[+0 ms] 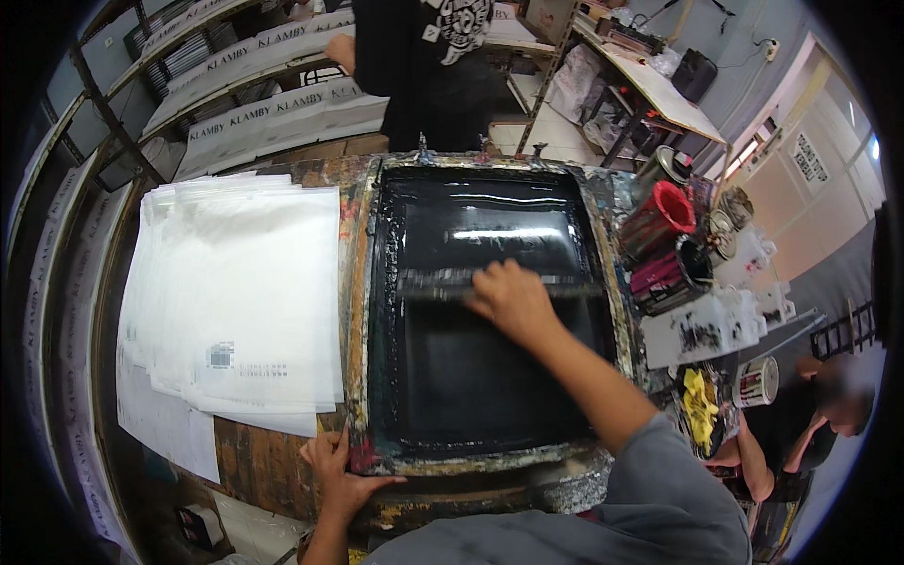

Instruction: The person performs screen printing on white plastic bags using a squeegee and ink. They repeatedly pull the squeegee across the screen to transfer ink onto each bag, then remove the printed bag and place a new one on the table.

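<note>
Tbl (pixel 254 454): R hand (pixel 513 297) w/ squeegee (pixel 431 282)

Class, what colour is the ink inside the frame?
Black ink, seen best in the head view.

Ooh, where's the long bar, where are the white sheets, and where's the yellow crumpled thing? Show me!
Long bar (pixel 431 282): head view, on its stretch left of the hand.
White sheets (pixel 250 259): head view, middle of the top sheet.
Yellow crumpled thing (pixel 699 407): head view, on its middle folds.
</note>
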A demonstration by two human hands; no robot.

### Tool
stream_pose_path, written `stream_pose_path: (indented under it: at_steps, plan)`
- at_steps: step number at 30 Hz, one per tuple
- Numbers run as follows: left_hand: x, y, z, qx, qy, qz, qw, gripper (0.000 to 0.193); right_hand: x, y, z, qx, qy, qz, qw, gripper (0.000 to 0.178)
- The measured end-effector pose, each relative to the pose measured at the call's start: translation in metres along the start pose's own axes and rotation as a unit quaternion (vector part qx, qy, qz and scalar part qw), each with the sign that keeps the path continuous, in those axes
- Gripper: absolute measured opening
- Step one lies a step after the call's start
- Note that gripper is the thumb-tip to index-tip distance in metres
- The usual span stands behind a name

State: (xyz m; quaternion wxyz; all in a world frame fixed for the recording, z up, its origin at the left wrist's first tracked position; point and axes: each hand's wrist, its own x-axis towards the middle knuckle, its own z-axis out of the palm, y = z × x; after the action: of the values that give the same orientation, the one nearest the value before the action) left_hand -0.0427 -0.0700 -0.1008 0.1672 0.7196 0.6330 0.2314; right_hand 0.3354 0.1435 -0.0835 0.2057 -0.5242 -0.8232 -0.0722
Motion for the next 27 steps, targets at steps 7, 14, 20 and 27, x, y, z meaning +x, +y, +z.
stream_pose_path:
  at_steps: [7, 14, 20, 27]
  plan:
    - [-0.019, -0.010, 0.024, -0.256, 0.046, -0.071, 0.963, 0.139, 0.168, 0.110, 0.000, 0.017, -0.156, -0.010, 0.988, 0.054]
    - [-0.050, -0.053, 0.076, -0.250, 0.137, -0.009, 0.958, 0.141, 0.116, 0.085, 0.010, -0.026, -0.061, -0.010, 0.998, 0.047]
    - [-0.019, -0.017, 0.051, -0.353, 0.121, -0.007, 0.928, 0.128, -0.042, -0.061, -0.102, 0.025, -0.157, 0.037, 0.987, 0.040]
    - [0.028, 0.087, -0.026, -0.528, 0.208, 0.052, 0.821, 0.102, -0.077, -0.139, -0.247, 0.021, -0.019, 0.001, 1.000, 0.037]
